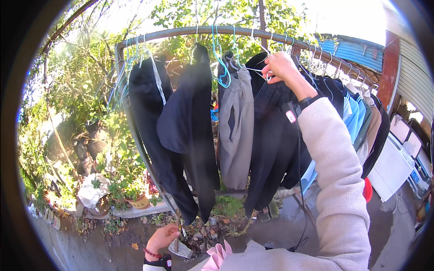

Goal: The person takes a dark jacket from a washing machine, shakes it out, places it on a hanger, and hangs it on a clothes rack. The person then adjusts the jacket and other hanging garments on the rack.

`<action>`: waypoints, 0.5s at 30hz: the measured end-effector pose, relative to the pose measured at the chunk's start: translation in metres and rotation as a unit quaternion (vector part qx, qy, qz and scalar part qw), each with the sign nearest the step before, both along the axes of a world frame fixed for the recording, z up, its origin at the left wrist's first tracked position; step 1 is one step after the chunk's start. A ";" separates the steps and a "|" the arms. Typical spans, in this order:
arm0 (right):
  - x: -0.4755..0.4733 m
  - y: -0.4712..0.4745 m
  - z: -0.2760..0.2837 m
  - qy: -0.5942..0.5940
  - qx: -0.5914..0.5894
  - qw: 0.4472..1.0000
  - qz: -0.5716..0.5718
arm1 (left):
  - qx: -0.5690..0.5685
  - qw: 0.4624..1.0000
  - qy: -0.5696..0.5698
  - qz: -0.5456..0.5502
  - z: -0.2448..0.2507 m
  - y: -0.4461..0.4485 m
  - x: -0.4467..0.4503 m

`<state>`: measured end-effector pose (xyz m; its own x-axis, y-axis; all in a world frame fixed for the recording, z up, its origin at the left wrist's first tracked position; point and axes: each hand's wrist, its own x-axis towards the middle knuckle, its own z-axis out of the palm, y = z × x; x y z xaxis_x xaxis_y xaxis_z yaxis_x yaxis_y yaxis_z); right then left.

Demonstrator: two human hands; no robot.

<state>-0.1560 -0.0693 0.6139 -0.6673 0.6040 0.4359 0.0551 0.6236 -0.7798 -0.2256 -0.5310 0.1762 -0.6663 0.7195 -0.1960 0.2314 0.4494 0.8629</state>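
My right hand (279, 67), raised to the rack's top rail, grips a white clothes hanger (254, 70); its hook shows below my fingers. Just behind it hang black trousers (271, 135) and, to the left, grey trousers (236, 128). Low at the front, my left hand (162, 240) has its fingers bent beside the rack's thin metal leg (177, 233). Whether it touches the leg is unclear. Dark trousers (190, 111) hang above that hand. Several blue hangers (222, 73) hang from the metal rail (190, 30).
Light blue, brown and black garments (352, 115) crowd the rail's right end. A white panel (390, 166) leans near a parked vehicle (418, 176), with a red basin (367, 189) nearby. Potted plants (139, 201) line the left. A cable (301, 210) runs down from my right sleeve.
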 end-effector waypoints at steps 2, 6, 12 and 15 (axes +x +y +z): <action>-0.009 -0.001 -0.015 -0.021 0.009 1.000 -0.019 | -0.032 0.999 0.001 0.010 -0.011 -0.012 0.004; -0.009 -0.003 -0.051 -0.021 0.079 0.996 -0.022 | -0.065 0.998 0.021 0.018 -0.022 -0.033 0.011; 0.028 -0.016 -0.088 0.044 0.260 0.962 -0.072 | -0.067 0.998 0.002 -0.006 -0.013 -0.026 0.005; 0.076 -0.033 -0.103 0.028 0.215 0.976 -0.028 | -0.084 0.995 -0.018 -0.042 -0.014 0.001 -0.001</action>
